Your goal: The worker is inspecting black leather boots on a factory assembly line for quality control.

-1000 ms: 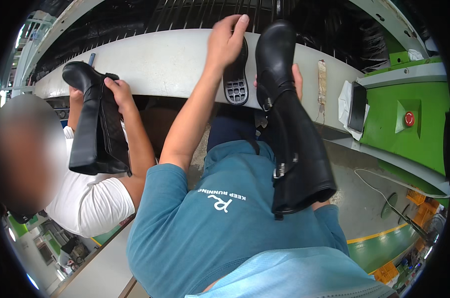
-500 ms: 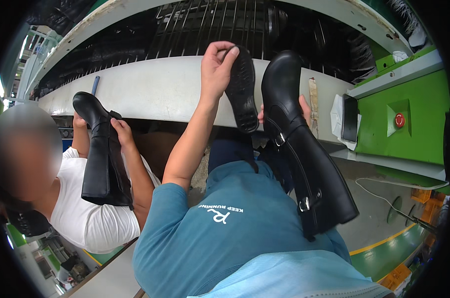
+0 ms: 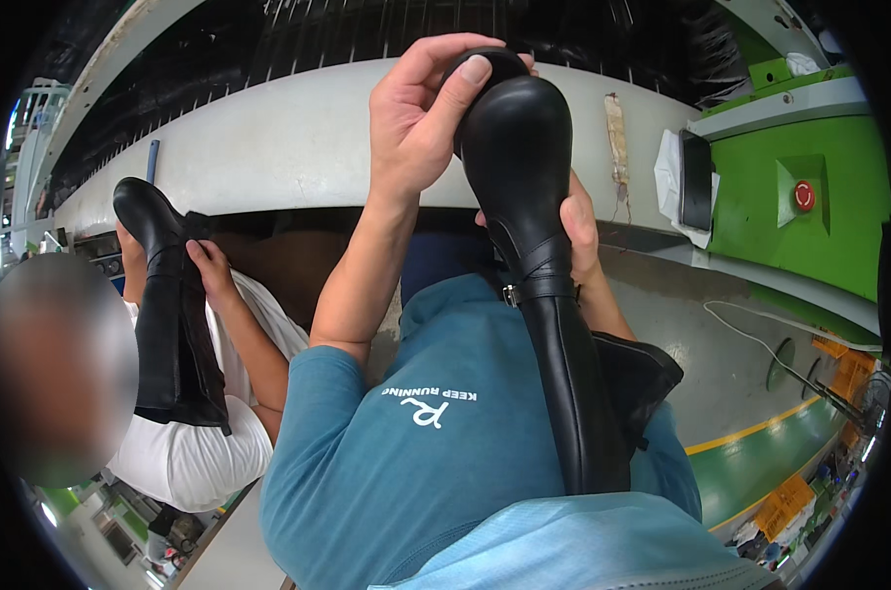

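Observation:
A tall black boot (image 3: 516,147) with a buckled ankle strap lies along my front, its toe pointing away from me and its shaft reaching back toward my chest. My right hand (image 3: 581,231) grips it at the right side of the foot, near the ankle. At the toe, my left hand (image 3: 421,113) holds a black shoe sole (image 3: 487,65), thumb on top and fingers curled round its far edge. The sole sits behind and under the boot's toe, mostly hidden by it. Whether the two touch all along cannot be seen.
A co-worker in a white top at my left holds another black boot (image 3: 165,305). A pale work ledge (image 3: 298,147) runs across the front, with dark metal bars beyond. On the right stands a green machine panel (image 3: 760,236) with a red button (image 3: 804,195); a dark flat object (image 3: 696,179) lies beside it.
The boot has swung left and turned, and its toe now overlaps the sole. My left hand has moved up slightly with the sole. The co-worker's boot has shifted a little left.

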Tool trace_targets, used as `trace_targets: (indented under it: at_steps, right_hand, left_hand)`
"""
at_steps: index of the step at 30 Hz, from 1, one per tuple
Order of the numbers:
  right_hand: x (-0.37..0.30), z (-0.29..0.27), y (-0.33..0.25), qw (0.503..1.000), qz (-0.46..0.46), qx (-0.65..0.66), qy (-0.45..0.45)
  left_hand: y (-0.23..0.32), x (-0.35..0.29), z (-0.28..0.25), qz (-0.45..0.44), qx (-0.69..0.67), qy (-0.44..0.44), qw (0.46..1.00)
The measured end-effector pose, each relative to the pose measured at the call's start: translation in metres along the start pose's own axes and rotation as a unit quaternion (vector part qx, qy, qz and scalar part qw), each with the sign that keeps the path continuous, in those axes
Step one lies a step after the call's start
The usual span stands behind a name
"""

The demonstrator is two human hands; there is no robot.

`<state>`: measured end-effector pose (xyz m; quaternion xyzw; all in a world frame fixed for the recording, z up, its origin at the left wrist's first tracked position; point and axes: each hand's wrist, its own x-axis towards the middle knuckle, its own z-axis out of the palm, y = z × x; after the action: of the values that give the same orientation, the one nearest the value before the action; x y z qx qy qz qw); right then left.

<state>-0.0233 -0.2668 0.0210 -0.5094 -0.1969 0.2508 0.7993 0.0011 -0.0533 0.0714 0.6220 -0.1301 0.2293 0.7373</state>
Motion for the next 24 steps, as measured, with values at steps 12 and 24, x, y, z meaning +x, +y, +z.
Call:
trace_targets:
  at_steps: [12,24]
  right_hand:
    - [-0.003,0.006,0.014,1.000,0.011,-0.016,0.013]
    - [-0.001,0.008,0.014,0.999,0.023,-0.033,-0.008]
  left_hand:
    - [-0.009,-0.018,-0.007,-0.074,-0.079,0.024,0.994]
    - [-0.030,0.001,-0.007,0.217,-0.234,-0.128,0.939]
